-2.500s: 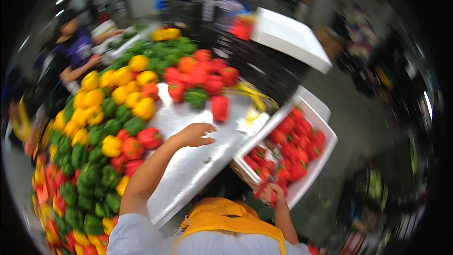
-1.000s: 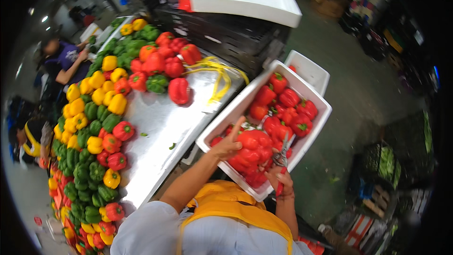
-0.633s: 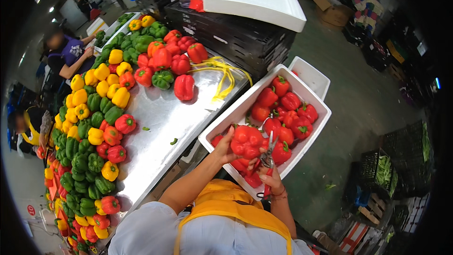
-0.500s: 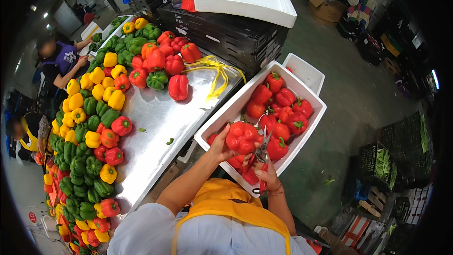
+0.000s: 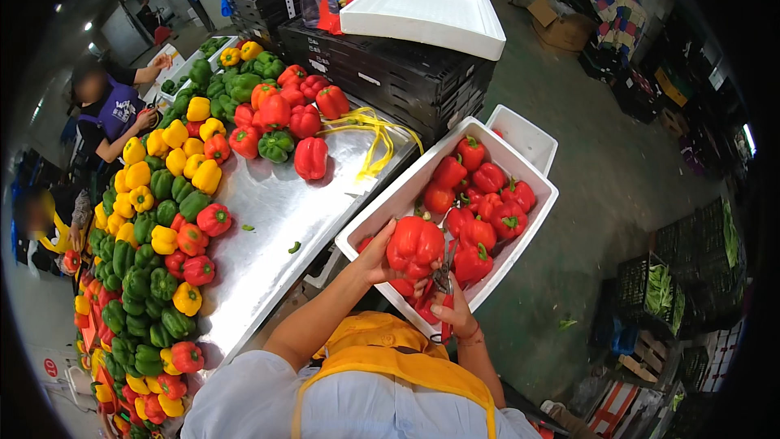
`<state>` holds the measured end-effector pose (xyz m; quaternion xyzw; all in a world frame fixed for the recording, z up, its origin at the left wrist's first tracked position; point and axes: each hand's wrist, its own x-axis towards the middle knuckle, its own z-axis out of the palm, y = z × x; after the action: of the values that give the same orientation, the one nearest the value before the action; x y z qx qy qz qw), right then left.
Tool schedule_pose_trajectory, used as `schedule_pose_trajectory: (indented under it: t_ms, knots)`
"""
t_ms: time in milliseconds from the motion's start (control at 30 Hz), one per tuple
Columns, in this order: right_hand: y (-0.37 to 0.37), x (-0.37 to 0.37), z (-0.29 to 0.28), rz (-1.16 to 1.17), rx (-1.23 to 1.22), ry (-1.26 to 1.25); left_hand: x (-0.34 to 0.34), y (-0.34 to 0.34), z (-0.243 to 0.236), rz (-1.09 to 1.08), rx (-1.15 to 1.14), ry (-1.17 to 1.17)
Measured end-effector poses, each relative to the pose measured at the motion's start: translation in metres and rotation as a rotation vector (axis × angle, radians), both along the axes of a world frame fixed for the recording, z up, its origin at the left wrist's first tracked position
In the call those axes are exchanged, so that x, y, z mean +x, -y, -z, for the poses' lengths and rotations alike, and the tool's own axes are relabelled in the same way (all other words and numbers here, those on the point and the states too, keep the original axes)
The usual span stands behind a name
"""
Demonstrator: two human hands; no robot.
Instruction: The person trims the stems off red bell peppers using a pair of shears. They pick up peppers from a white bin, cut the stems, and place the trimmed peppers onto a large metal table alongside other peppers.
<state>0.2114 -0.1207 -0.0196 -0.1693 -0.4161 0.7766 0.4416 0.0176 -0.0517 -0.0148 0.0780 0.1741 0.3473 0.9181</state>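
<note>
A person in a yellow apron (image 5: 382, 359) stands at the near end of a white foam box (image 5: 406, 195) partly filled with red peppers (image 5: 489, 178). Over that near end, the left hand (image 5: 376, 262) cups a large red pepper (image 5: 415, 245), fingers curled against its left side; some are hidden from me. The right hand (image 5: 457, 311) has its fingers wrapped around red-handled shears (image 5: 443, 280), whose blades point up just beside the pepper; I can't tell whether they touch it. Left of the box, a shiny metal table (image 5: 264, 211) bears heaped green, yellow and red peppers (image 5: 136, 282) and yellow straps (image 5: 374, 168). Beyond the box stand stacked black crates (image 5: 382, 73), topped by a white tray-like lid (image 5: 426, 16). Far left of the box, a co-worker in a purple apron (image 5: 119, 115) stands by the heap.
</note>
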Motion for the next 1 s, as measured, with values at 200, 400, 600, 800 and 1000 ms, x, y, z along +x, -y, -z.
schedule_pose_trajectory:
  t_ms: [200, 400, 600, 800, 1000]
  knots:
    - [0.014, 0.003, -0.006, -0.063, 0.015, 0.138, -0.013, 0.008, 0.009, -0.117, 0.174, -0.122]
    - [0.004, 0.028, -0.015, 0.057, 0.141, 0.370, -0.029, 0.001, -0.003, -0.079, 0.335, -0.219]
    - [-0.014, 0.044, -0.026, 0.191, 0.574, 1.011, -0.039, 0.001, 0.020, 0.008, 0.289, -0.141]
    - [-0.025, 0.043, -0.034, 0.136, 0.692, 1.048, -0.031, 0.003, 0.024, 0.102, 0.185, 0.011]
    - [-0.036, 0.044, -0.034, 0.100, 0.783, 0.983, -0.022, 0.006, 0.040, 0.090, 0.100, 0.012]
